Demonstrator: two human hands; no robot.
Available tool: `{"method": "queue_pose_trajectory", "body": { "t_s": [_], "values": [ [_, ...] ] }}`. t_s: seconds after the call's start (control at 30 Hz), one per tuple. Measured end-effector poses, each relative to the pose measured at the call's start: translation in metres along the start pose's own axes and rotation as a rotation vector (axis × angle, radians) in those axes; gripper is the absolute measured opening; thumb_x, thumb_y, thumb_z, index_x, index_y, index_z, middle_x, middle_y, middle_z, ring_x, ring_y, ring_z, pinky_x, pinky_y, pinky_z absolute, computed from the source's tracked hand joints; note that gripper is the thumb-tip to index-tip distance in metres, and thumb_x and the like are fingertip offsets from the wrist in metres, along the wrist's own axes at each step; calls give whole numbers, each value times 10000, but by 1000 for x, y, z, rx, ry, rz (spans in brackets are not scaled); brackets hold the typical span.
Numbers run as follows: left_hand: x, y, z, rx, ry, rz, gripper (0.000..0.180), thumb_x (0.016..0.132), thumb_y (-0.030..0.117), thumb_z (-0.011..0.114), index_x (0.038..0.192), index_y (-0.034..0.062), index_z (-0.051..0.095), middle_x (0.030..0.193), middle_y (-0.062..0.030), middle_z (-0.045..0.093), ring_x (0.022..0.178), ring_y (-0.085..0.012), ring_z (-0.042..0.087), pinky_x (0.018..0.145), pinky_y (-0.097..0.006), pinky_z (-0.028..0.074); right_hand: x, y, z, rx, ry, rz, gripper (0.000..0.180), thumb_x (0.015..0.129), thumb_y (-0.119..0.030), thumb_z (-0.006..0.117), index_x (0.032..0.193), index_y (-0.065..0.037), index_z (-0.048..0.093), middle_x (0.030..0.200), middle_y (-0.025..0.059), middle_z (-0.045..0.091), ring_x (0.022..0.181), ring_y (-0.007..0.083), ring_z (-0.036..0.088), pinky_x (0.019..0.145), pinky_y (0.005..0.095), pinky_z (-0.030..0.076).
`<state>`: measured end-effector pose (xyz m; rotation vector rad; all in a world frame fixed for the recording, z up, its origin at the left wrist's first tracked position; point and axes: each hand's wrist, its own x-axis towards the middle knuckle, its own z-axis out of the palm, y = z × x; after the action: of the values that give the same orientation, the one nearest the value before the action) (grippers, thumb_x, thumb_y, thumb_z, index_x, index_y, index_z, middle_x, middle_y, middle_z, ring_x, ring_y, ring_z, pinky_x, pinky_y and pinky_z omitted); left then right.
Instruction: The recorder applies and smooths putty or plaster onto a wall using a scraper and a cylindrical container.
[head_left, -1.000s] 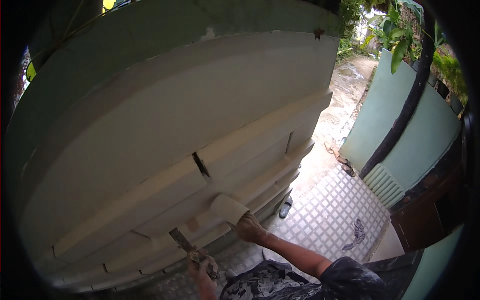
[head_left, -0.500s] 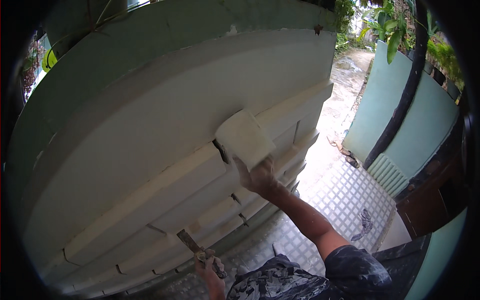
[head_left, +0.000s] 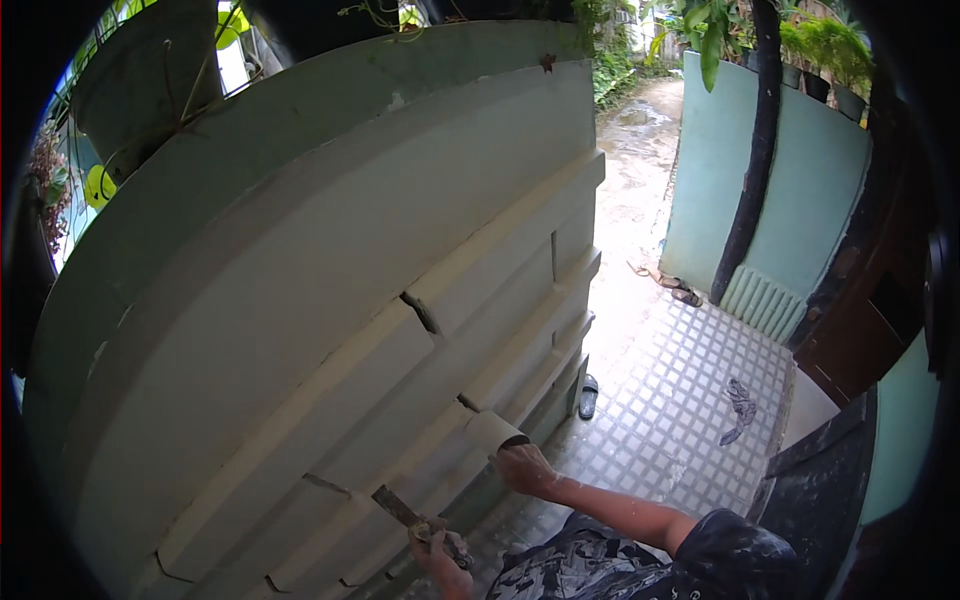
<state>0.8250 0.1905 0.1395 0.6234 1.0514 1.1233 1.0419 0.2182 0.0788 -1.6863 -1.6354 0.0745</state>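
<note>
right hand [head_left: 522,466] dropped way down from mid-wall, fingers wrapped round the putty float [head_left: 494,431] low on the moulded wall [head_left: 330,300], left hand [head_left: 435,540] still gripping a trowel [head_left: 398,507]

An outdoor home courtyard: a plastered banded wall [head_left: 330,300], tiled floor [head_left: 680,400], green gate [head_left: 790,190], potted plants [head_left: 820,50], sandals [head_left: 588,396] and a lane [head_left: 640,130] beyond.

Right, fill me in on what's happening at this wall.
A person is working filler onto a pale moulded wall. The right hand presses a flat white trowel against a low ledge of the wall. The left hand holds a narrow scraper close by, lower down. A dark cracked gap shows higher up on the moulding.
</note>
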Motion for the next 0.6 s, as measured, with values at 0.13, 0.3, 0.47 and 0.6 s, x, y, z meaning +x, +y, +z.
{"method": "queue_pose_trajectory", "body": {
  "t_s": [0.13,0.3,0.47,0.6],
  "values": [
    [9,10,7,-5,-97,184,295,773,-12,503,1048,74,443,828,-42,527,475,-108,462,389,-247,362,-26,8,4,27,-162,52,138,825,-163,520,845,-40,580,767,164,596,740,360,598,624,470,470],
    [12,-16,-17,-28,-95,231,378,745,-59,468,1098,73,442,831,-39,509,507,-107,457,427,-242,373,-78,46,28,129,-429,197,199,823,-213,542,926,-49,585,920,191,592,884,371,584,723,482,468],
    [-27,-18,9,-245,120,30,326,734,-43,515,1007,135,494,693,-14,508,514,-91,468,444,-211,403,-88,54,23,251,-407,-121,225,835,-217,545,965,-35,567,944,202,586,924,378,572,769,484,461],
    [-49,-52,29,-402,292,202,489,745,-26,503,1221,52,421,1038,-22,548,616,-85,455,473,-219,367,14,4,-70,382,-287,-242,78,740,-38,522,808,0,525,872,190,574,839,386,557,708,462,447]
  ]
}}
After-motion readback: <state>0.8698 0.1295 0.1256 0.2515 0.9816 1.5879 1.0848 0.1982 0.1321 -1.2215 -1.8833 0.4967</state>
